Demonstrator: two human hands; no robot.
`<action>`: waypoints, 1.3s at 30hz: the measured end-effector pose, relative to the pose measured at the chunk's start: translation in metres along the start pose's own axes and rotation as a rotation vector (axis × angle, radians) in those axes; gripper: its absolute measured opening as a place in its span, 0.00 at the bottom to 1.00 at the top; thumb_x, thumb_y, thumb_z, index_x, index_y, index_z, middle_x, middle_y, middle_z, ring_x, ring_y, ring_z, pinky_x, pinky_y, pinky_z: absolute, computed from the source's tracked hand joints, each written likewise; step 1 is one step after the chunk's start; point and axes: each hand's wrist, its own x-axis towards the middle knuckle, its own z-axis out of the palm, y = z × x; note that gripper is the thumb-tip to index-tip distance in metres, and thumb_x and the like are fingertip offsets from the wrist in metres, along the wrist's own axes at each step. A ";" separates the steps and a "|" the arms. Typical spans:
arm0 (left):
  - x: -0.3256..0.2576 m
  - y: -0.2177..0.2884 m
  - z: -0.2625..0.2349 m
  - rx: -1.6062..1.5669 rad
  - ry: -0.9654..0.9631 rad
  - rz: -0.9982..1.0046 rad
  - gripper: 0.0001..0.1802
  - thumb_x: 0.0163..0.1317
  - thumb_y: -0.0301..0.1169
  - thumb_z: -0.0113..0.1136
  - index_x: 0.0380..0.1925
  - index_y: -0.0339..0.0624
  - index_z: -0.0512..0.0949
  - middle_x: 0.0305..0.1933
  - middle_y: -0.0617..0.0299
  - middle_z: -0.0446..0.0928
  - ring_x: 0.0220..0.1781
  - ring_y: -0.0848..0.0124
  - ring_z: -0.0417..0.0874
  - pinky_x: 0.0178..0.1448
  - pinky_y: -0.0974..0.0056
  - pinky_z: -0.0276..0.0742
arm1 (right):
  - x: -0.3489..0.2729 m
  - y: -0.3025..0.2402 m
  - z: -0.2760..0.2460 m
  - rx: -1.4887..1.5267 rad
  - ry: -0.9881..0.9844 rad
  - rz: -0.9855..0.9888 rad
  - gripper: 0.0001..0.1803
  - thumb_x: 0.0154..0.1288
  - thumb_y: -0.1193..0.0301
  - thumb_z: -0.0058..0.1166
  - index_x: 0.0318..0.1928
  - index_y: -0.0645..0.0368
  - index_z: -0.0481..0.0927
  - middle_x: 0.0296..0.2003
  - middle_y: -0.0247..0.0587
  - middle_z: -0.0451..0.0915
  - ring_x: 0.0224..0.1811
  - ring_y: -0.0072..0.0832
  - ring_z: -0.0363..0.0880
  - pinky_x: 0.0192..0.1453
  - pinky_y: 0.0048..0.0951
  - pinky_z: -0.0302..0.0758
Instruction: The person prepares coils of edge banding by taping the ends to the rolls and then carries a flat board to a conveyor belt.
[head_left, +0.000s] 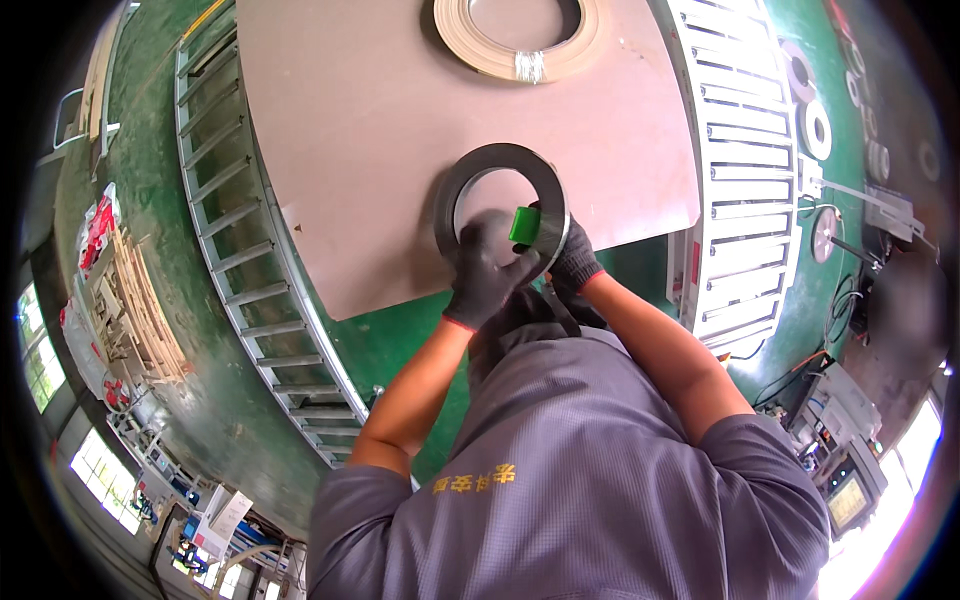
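A dark grey coiled roll of banding is held tilted over the near part of the pinkish-brown board tabletop. My left hand, in a black glove, is closed on the near left side of the ring, its fingers partly blurred. On the right side, my black-gloved right hand wraps the ring from outside, mostly behind it. A shiny green piece, perhaps tape, shows inside the ring at the right hand's fingertips. Whether those fingers pinch it, I cannot tell.
Farther away on the board lies a larger beige coil bound with clear tape. Roller conveyors flank the board, one on the left and one on the right. More rolls lie on the green floor at right; wooden strips lie far left.
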 end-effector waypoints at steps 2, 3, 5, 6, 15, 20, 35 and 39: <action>0.006 -0.024 0.005 -0.529 -0.026 -0.349 0.39 0.56 0.35 0.77 0.65 0.37 0.68 0.53 0.55 0.78 0.53 0.63 0.82 0.58 0.61 0.78 | 0.009 -0.021 -0.006 0.145 0.026 -0.122 0.32 0.58 0.58 0.66 0.60 0.57 0.74 0.56 0.54 0.78 0.56 0.50 0.79 0.60 0.45 0.77; 0.004 -0.038 0.010 -1.078 -0.132 -0.647 0.40 0.58 0.35 0.76 0.66 0.37 0.66 0.53 0.58 0.78 0.52 0.67 0.82 0.58 0.64 0.78 | 0.012 -0.042 -0.011 0.317 -0.015 0.012 0.32 0.57 0.58 0.67 0.59 0.58 0.75 0.57 0.55 0.78 0.58 0.49 0.78 0.61 0.44 0.76; 0.018 -0.048 0.009 -1.144 -0.321 -0.765 0.34 0.59 0.35 0.76 0.63 0.38 0.72 0.50 0.63 0.80 0.51 0.73 0.81 0.58 0.67 0.77 | 0.015 -0.042 -0.020 0.269 -0.088 -0.009 0.41 0.54 0.58 0.70 0.66 0.57 0.70 0.60 0.58 0.75 0.59 0.52 0.77 0.64 0.44 0.75; 0.016 -0.052 0.009 -1.083 -0.331 -0.724 0.33 0.59 0.36 0.76 0.61 0.38 0.74 0.49 0.63 0.80 0.51 0.73 0.81 0.58 0.67 0.77 | 0.009 -0.036 -0.032 0.288 -0.235 -0.062 0.42 0.55 0.58 0.70 0.68 0.57 0.68 0.62 0.56 0.74 0.62 0.48 0.77 0.65 0.44 0.74; 0.040 0.024 -0.025 -0.772 -0.154 -0.410 0.22 0.56 0.24 0.69 0.53 0.34 0.79 0.48 0.56 0.85 0.49 0.68 0.86 0.54 0.61 0.83 | 0.008 -0.112 -0.093 1.192 -0.057 0.223 0.28 0.75 0.51 0.54 0.63 0.60 0.75 0.52 0.41 0.82 0.52 0.30 0.80 0.59 0.33 0.77; 0.054 0.061 -0.067 -0.482 0.053 0.054 0.31 0.51 0.30 0.78 0.56 0.33 0.78 0.51 0.50 0.83 0.53 0.60 0.85 0.58 0.58 0.81 | 0.043 -0.122 -0.111 1.504 0.057 0.479 0.25 0.75 0.51 0.54 0.54 0.62 0.76 0.46 0.49 0.82 0.46 0.35 0.82 0.50 0.35 0.81; -0.104 -0.041 -0.086 -0.875 0.118 -0.727 0.32 0.55 0.25 0.76 0.60 0.32 0.76 0.48 0.58 0.82 0.49 0.73 0.81 0.57 0.66 0.80 | 0.269 -0.052 -0.091 -0.612 -0.007 -0.059 0.34 0.45 0.57 0.76 0.54 0.48 0.78 0.52 0.43 0.82 0.60 0.42 0.78 0.65 0.46 0.68; -0.120 -0.043 -0.100 -0.712 0.097 -0.746 0.32 0.55 0.27 0.76 0.60 0.32 0.75 0.45 0.59 0.81 0.47 0.73 0.80 0.55 0.65 0.78 | 0.283 -0.066 -0.084 -0.489 -0.068 -0.140 0.22 0.44 0.56 0.76 0.44 0.37 0.89 0.46 0.37 0.86 0.52 0.42 0.83 0.55 0.46 0.76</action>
